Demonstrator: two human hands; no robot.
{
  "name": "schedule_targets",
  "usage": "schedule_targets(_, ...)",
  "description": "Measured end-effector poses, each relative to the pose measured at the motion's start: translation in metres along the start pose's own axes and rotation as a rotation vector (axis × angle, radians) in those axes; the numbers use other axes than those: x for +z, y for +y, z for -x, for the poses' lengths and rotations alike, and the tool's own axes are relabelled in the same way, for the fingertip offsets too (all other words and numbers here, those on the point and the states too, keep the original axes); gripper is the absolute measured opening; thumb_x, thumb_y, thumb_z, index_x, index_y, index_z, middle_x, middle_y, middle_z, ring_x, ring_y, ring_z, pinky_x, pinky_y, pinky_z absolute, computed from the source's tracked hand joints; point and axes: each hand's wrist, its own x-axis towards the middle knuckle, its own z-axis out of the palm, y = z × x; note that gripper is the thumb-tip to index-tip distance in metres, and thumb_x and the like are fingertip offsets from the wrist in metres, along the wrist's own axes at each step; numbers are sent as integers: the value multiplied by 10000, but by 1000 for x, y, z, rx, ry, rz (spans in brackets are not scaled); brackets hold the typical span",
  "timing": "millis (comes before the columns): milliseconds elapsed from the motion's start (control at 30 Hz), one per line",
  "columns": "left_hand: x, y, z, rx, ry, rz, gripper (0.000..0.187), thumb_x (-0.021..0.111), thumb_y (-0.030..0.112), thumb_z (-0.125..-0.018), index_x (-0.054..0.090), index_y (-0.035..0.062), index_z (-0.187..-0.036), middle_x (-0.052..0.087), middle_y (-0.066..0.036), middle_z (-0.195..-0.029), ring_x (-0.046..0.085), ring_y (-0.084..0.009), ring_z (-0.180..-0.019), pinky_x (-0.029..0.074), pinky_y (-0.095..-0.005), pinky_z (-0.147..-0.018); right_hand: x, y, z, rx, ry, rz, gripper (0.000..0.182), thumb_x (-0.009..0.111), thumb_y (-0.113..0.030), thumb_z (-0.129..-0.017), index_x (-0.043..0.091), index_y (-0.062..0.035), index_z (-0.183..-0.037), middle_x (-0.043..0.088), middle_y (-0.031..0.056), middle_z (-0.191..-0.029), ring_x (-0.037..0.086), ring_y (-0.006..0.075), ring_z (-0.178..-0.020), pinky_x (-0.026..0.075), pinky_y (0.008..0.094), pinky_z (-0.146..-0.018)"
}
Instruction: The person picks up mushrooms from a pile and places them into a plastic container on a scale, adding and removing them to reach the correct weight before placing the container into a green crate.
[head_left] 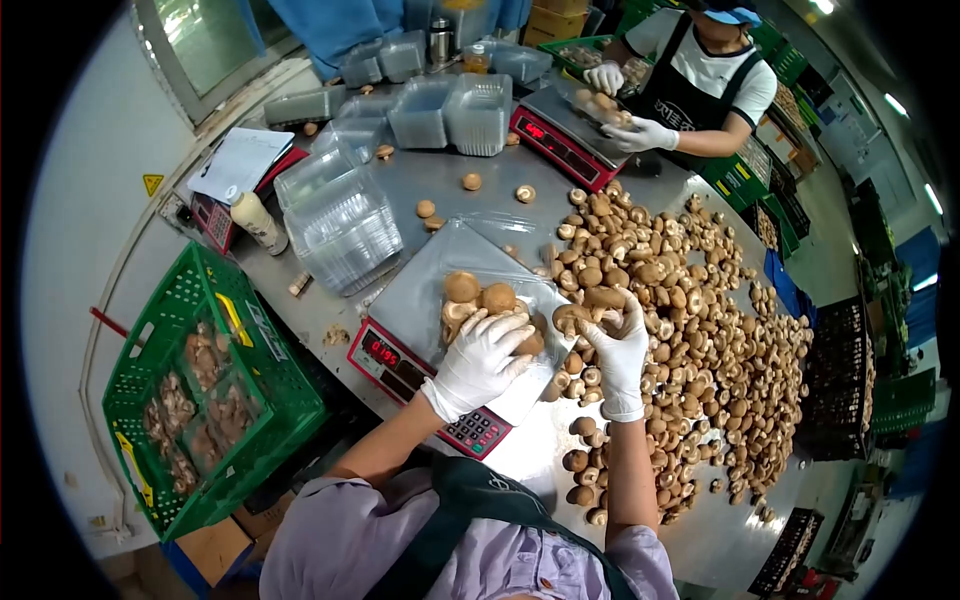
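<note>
My left hand [483, 357], in a white glove, rests on a clear plastic tray [520, 390] of brown mushrooms [462, 288] that sits on a red digital scale [395, 360]. My right hand [615, 345], also gloved, holds a mushroom [570, 318] at the tray's right edge, fingers curled around it. A large heap of loose mushrooms [690, 320] spreads over the steel table [440, 170] just right of my right hand.
A green crate [170, 330] with packed mushroom trays stands at the left. Stacks of empty clear trays [340, 220] lie behind the scale. Across the table another person's gloved hands [640, 135] work at a second red scale [560, 140].
</note>
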Motion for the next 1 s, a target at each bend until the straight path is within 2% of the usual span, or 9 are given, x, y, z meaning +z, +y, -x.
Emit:
schedule_targets(33, -8, 3, -3, -11, 87, 10, 329, 651, 159, -780, 605, 36, -1082, 584, -120, -1140, 545, -288, -1068, 401, -388, -948, 8, 3, -4, -62, 11, 17, 587, 689, 49, -743, 398, -5, -1251, 592, 102, -1074, 604, 141, -921, 517, 244, -780)
schedule_targets(133, -16, -14, -1, -114, 245, 117, 284, 650, 157, -783, 616, 42, -1040, 609, -106, -1080, 583, -271, -972, 450, -363, -863, 20, 22, -17, -446, 27, 590, 495, 672, 54, -722, 484, -42, -1171, 617, 111, -1069, 627, 193, -960, 517, 276, -788)
schedule_targets(200, -29, -19, -1, -165, 289, 94, 264, 645, 125, -789, 624, 33, -1035, 619, -123, -1060, 606, -281, -937, 482, -353, -808, 27, 29, -19, -239, -98, 641, 443, 666, 42, -718, 512, -53, -1123, 633, 122, -1016, 631, 211, -952, 519, 286, -808)
schedule_targets(267, -41, -28, 0, -226, 319, 62, 260, 636, 119, -798, 621, 31, -1043, 618, -127, -1068, 608, -285, -944, 486, -347, -815, 28, 27, -17, -239, -87, 639, 408, 642, 45, -746, 506, -37, -1122, 628, 106, -1027, 616, 203, -969, 506, 282, -827)
schedule_targets(433, -66, -55, 11, -318, 428, 71, 223, 617, 72, -801, 623, -14, -1006, 633, -151, -1023, 610, -288, -959, 478, -341, -841, 1, 16, -18, -45, 151, 264, 286, 594, -24, -827, 528, -30, -1105, 637, 83, -992, 602, 131, -896, 489, 249, -786)
schedule_targets(633, -84, -88, 17, -575, 502, 490, 233, 559, 30, -865, 592, -37, -1086, 621, -93, -1055, 599, -141, -933, 471, -254, -819, -38, -3, 5, 30, 155, 334, 229, 513, -127, -916, 578, -24, -1110, 548, 14, -1005, 536, 88, -843, 460, 203, -702)
schedule_targets(700, -90, -102, 17, -601, 520, 523, 240, 555, 39, -872, 587, -33, -1099, 617, -84, -1067, 599, -138, -928, 468, -251, -822, -49, 2, 14, 86, 173, 59, 247, 529, -116, -895, 570, -14, -1117, 570, 31, -1020, 546, 101, -879, 448, 213, -729)
schedule_targets(767, -94, -110, 9, -653, 487, 783, 272, 546, 97, -893, 571, -3, -1145, 605, -72, -1106, 593, -142, -950, 459, -254, -832, -53, 2, 23, 126, 188, -16, 265, 537, -125, -891, 562, -3, -1125, 596, 46, -1043, 558, 110, -893, 440, 223, -755)
schedule_targets(1000, -79, -130, -29, -871, 216, 912, 361, 518, 249, -914, 531, 54, -1218, 556, -65, -1205, 554, -161, -1032, 438, -297, -885, -84, 29, 29, 144, 187, 38, 289, 548, -123, -894, 553, 9, -1151, 620, 33, -978, 566, 84, -811, 443, 199, -672)
